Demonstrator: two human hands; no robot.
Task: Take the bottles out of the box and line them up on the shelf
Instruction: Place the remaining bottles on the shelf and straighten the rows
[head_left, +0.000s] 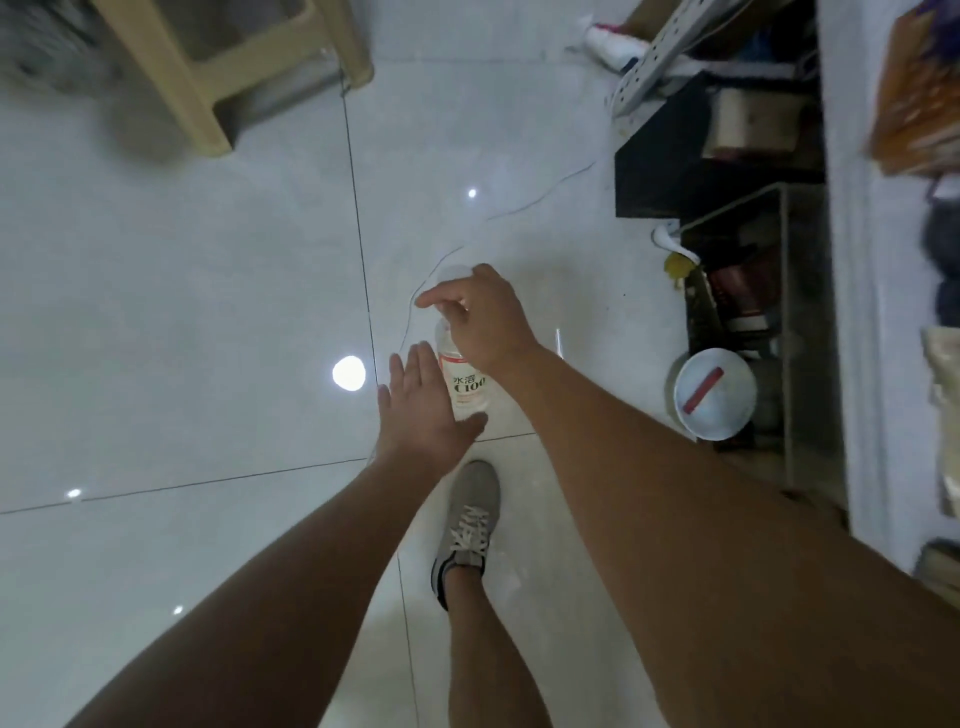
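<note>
I am looking down at a tiled floor. A clear bottle (467, 387) with a white and red label hangs upright above the floor in the middle of the view. My right hand (485, 319) is closed over its top and neck. My left hand (421, 408) lies flat against the bottle's left side with the fingers straight and the thumb under the base. A pale round shape shows just past my right fingers; I cannot tell what it is. The box is out of view.
A white shelf upright (852, 260) runs down the right side, with cluttered low compartments beside it. A round white lid (714, 392) with a red strip stands at its foot. A beige stool (208, 78), a power strip (660, 57), a thin cable (519, 208) and my grey shoe (467, 525) are on the floor.
</note>
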